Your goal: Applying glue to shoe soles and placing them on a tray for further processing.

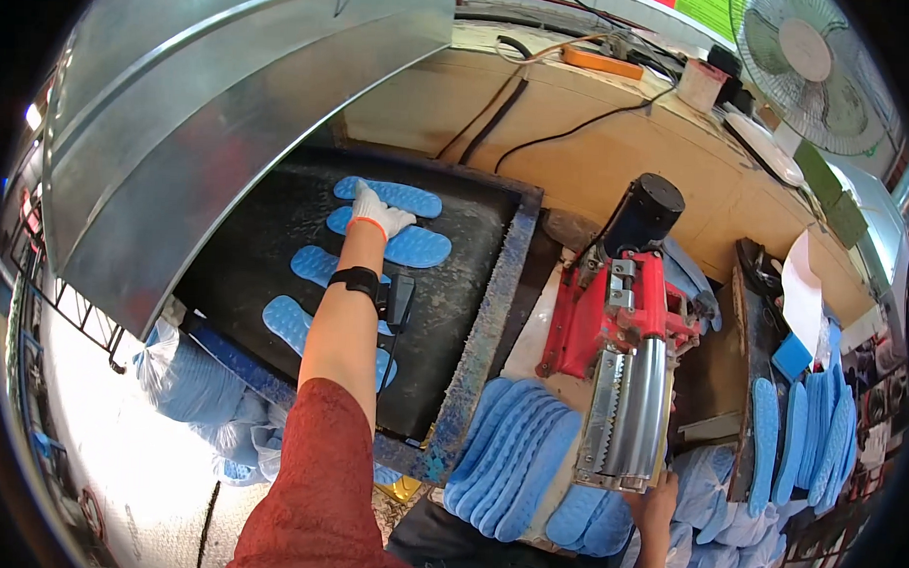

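Observation:
My left hand [379,215], in a white knit glove with an orange cuff, reaches over a dark flat bed [453,334]. It touches a blue insole [417,200] at the far side and covers part of a second insole [421,247]. Its index finger and thumb are spread apart. Two more insoles, the nearer one [286,320] and the farther one [313,265], lie partly behind my forearm. My bare right hand [652,506] is low at the near end of a red roller machine [628,320], beside a small stack of blue insoles [588,521]. Its fingers are mostly hidden.
A row of stacked blue insoles [514,456] stands between bed and machine. A sheet-metal hood [250,127] overhangs the bed's left. More insoles [820,437] stand at the right, with bagged ones [735,554] below. A fan [808,56] and cables [580,123] are at the back.

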